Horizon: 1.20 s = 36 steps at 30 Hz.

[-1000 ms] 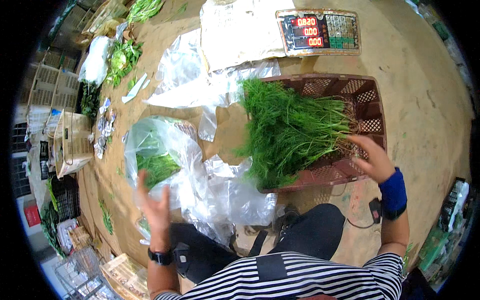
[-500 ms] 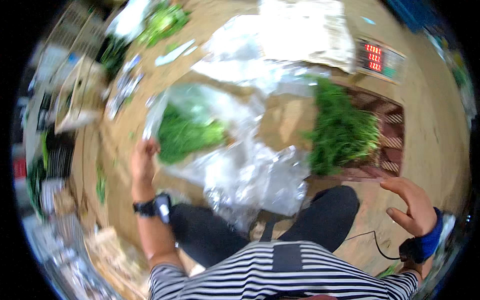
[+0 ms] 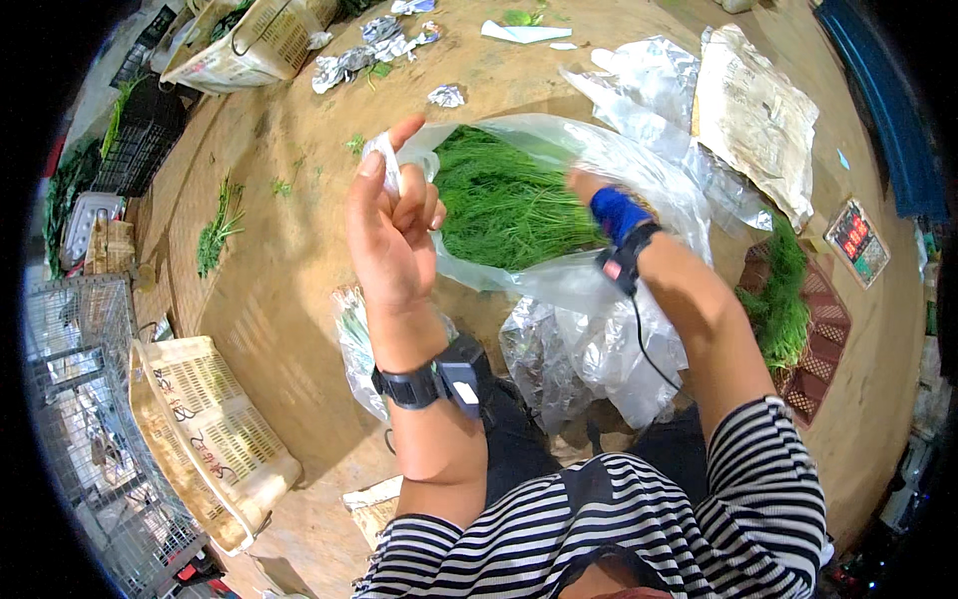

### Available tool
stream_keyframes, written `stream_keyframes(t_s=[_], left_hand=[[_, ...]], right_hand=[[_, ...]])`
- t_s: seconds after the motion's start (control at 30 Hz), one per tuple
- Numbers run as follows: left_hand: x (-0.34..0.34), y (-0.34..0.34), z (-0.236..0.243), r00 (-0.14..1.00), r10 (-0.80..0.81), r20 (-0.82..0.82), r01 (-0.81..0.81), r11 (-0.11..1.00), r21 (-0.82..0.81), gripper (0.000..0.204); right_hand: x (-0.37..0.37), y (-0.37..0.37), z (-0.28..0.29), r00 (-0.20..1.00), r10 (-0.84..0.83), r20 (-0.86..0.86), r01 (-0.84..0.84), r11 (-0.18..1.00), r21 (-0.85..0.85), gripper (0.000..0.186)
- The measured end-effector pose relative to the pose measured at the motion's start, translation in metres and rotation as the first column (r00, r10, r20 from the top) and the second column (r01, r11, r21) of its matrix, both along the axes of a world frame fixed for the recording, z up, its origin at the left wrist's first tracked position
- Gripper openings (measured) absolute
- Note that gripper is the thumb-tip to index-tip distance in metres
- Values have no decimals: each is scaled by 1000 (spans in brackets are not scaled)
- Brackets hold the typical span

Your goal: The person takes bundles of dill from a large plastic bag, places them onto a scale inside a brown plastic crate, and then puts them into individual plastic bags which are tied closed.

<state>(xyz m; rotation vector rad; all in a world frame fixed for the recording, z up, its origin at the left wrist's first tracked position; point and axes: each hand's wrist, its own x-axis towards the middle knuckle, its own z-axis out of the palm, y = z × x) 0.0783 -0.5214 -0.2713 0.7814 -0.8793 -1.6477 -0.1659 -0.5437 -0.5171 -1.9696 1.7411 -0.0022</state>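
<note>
My left hand point(image 3: 394, 225) is raised at the left side of a clear plastic bag point(image 3: 559, 130), its thumb and fingers pinching the bag's edge. Inside the bag's wide mouth lies a thick bunch of feathery green dill point(image 3: 499, 200). My right hand point(image 3: 584, 187) reaches to the right end of that bunch, at the stems. Its fingers are blurred and mostly hidden, with a blue wrap round the wrist. More dill point(image 3: 781, 299) rests on a brown slotted crate point(image 3: 826, 324) to the right.
Crumpled plastic bags point(image 3: 559, 359) lie before my knees. A digital scale display point(image 3: 856, 243) and a white sack point(image 3: 753, 115) are at the right. Cream plastic crates point(image 3: 215, 429) stand at the left and far left. Loose green sprigs point(image 3: 218, 228) lie on the floor.
My view has turned, so the scale and brown crate appear farther right. My right hand has come from beside my right knee to the dill in the bag. My left hand still grips the bag.
</note>
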Motion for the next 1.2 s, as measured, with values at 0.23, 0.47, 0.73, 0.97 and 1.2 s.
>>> stream_keyframes(t_s=[0.23, 0.47, 0.73, 0.97, 1.2], left_hand=[[6, -13, -19, 992, -10, 124, 18, 998, -57, 50], [5, -22, -29, 999, -28, 26, 29, 999, -45, 45], [12, -22, -30, 999, -39, -25, 39, 999, -22, 43], [17, -26, -34, 989, 7, -147, 0, 999, 51, 43], [22, -32, -37, 986, 25, -164, -13, 997, 75, 43]], right_hand=[[-81, -28, -6, 946, -303, -117, 324, 905, 275, 40], [15, -29, -29, 904, -240, -354, 238, 970, -49, 57], [-26, -65, -63, 947, -82, -312, 127, 984, 127, 58], [-36, -73, -36, 993, -117, -6, 113, 937, 332, 79], [53, 6, 8, 988, -71, -134, 106, 955, 278, 43]])
